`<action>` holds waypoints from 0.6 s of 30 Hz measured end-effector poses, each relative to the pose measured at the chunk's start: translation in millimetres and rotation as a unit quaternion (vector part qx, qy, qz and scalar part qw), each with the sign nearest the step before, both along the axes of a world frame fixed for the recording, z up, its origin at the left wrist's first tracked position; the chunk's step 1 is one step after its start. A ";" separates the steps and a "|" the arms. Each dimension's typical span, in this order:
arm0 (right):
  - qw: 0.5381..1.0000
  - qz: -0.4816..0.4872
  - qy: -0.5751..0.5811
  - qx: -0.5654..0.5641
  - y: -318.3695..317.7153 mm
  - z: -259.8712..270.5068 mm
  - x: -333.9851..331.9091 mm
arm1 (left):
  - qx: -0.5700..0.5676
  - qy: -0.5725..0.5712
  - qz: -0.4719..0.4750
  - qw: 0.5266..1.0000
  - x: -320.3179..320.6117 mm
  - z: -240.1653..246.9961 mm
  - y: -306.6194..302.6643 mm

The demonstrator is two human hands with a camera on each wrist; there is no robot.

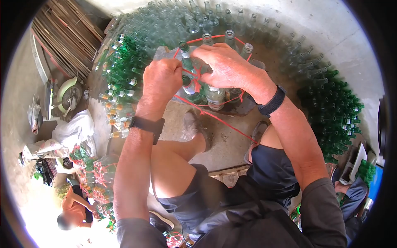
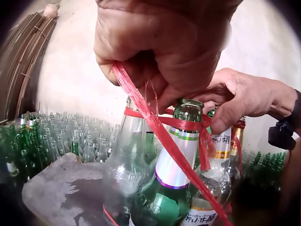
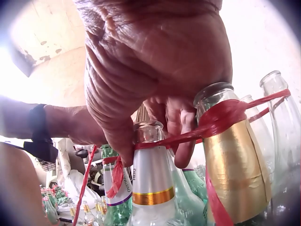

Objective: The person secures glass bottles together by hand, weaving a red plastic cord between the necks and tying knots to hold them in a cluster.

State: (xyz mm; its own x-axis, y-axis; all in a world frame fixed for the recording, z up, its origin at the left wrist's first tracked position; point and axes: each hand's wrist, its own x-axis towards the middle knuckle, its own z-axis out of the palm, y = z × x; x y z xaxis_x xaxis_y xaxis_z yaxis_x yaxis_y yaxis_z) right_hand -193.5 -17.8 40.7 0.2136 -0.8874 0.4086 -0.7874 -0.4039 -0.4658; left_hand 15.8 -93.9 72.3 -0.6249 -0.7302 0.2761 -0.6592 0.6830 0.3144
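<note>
Several glass bottles stand bundled on a grey slab [image 2: 47, 183], with red plastic twine [image 2: 164, 140] running round their necks. My left hand [image 1: 161, 82] is curled into a fist round a length of this twine, which slants taut down across a green bottle [image 2: 155, 202] with a silvery neck label. Over the bottle tops, my right hand [image 1: 231, 66] spreads its thumb and fingers. Its thumb lies along a clear bottle [image 3: 153, 174] with a gold stripe, and the fingers reach down behind. A gold-wrapped bottle [image 3: 235, 165] stands beside that hand. A red knot hangs between the hands.
Clear bottles [image 1: 165, 25] crowd the floor behind the slab, with green bottles [image 1: 124, 53] at left and more green bottles [image 1: 331, 107] at right. Long rods [image 1: 68, 33] lean at the far left above a small wheel [image 1: 70, 95]. Another person [image 1: 76, 202] is at lower left.
</note>
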 end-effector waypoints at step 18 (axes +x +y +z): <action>0.997 -0.036 0.064 -0.022 11.9 8.5 1.2 | 0.049 0.016 0.042 0.998 15.9 -10.5 14.3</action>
State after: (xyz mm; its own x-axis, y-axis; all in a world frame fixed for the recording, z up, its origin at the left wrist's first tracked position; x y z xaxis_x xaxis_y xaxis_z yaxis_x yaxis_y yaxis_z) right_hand -192.2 -5.9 49.2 0.2035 -0.8837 0.4215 -0.8668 -0.3628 -0.3422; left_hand 31.7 -79.6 61.8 -0.5530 -0.8036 0.2201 -0.7006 0.5915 0.3991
